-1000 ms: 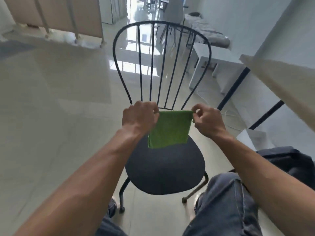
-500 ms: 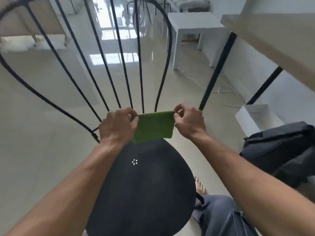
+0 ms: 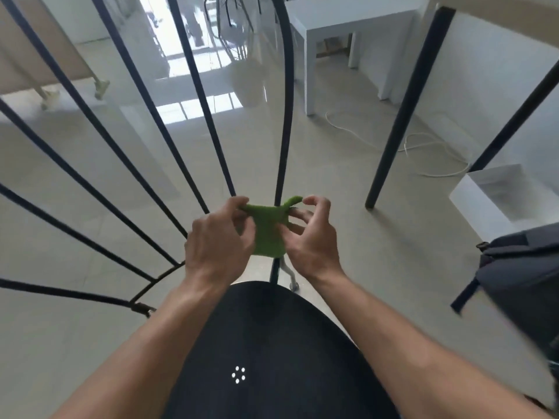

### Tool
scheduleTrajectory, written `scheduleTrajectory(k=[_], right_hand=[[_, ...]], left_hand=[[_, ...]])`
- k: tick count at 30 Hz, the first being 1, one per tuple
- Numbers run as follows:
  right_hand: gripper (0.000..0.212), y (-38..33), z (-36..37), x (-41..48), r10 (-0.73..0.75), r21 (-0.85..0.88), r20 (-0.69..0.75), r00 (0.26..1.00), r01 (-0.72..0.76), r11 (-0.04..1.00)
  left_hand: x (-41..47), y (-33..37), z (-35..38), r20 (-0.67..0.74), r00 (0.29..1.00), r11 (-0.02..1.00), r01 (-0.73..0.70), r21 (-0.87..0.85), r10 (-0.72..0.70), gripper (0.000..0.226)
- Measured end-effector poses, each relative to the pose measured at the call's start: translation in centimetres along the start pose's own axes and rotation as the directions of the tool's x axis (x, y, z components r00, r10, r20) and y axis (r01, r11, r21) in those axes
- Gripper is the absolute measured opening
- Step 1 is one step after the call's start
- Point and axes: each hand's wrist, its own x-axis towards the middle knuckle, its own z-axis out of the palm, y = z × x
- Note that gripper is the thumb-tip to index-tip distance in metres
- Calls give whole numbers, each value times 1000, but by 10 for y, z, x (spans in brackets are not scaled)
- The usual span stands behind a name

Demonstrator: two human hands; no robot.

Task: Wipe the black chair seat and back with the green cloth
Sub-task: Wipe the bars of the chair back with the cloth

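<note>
The left hand [image 3: 217, 243] and the right hand [image 3: 314, 240] hang close together above the rear edge of the seat [image 3: 272, 358], with the cloth [image 3: 269, 231] between them; the cloth is green, bunched and folded, held in the air and not touching the seat; it hangs just in front of the lower end of one rod [image 3: 284, 116] of the chair back. The left hand is closed, its fingers curled and its thumb and fingertips pinching the cloth's upper left edge; the right hand is about half open, fingers spread and loosely bent, their tips against the cloth's right side; its thumb stands clear of a corner of cloth that sticks up just beside it, and no pinch shows on that side. Both forearms reach forward over the seat, which is black and lies below and behind the hands; a small ring of white dots [image 3: 238, 375] sits on it between the forearms. The other black rods fan up and away to the left of the left hand. Beyond the right hand a black leg [image 3: 405, 110] slants down to the pale floor [image 3: 332, 164]; past it lies a looping white cable [image 3: 423, 152]; far ahead stands a white table [image 3: 348, 19]. Well to the right of the right hand are a white box [image 3: 490, 192] and, nearer, a dark bag [image 3: 520, 282], blurred.
</note>
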Motion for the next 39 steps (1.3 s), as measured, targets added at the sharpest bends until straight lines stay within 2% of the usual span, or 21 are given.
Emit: scheduleTrajectory(k=[2,5,10,12,14,17,20,23,26,29,31,35,39], right_hand=[[42,7,13,2,11,74,-21,1000,-10,997],[24,17,26,5,9,21,-23,1000,-9,1000],[25,22,28,7,-103,-124,-35,994,98,987],[26,25,27,8,-148,-140,-42,988,141,980],[24,32,30,8,-175,-182,-37,984,165,969],[24,39,32,9,-171,-253,-8,985,164,953],[23,36,30,14,-209,-266,-9,978,199,943],[22,36,29,13,-236,-267,-31,971,219,938],[23,39,34,11,-195,-286,-16,981,182,941],[23,34,31,14,-192,-293,-11,981,180,939],[24,32,30,14,-219,-273,-36,975,201,941],[24,38,36,10,-188,-300,-16,982,175,938],[24,33,31,15,-200,-295,-27,979,183,938]], left_hand=[[0,-7,5,4,997,997,-78,-3,78,38],[0,-16,8,37,976,975,-217,49,216,43],[7,-24,-1,69,904,885,-427,183,422,42],[14,-28,-4,49,835,784,-533,316,548,34],[23,-32,-8,51,724,627,-628,461,688,23],[37,-41,-15,142,580,393,-692,605,802,17],[47,-47,-24,239,518,230,-684,692,821,23],[52,-50,-27,277,484,151,-673,724,830,19],[57,-54,-30,320,420,57,-675,736,849,20],[66,-54,-41,406,323,-69,-705,706,855,31],[74,-55,-49,493,287,-153,-722,675,821,47],[82,-57,-55,607,302,-198,-760,619,736,72],[89,-56,-59,640,267,-224,-784,579,721,86]])
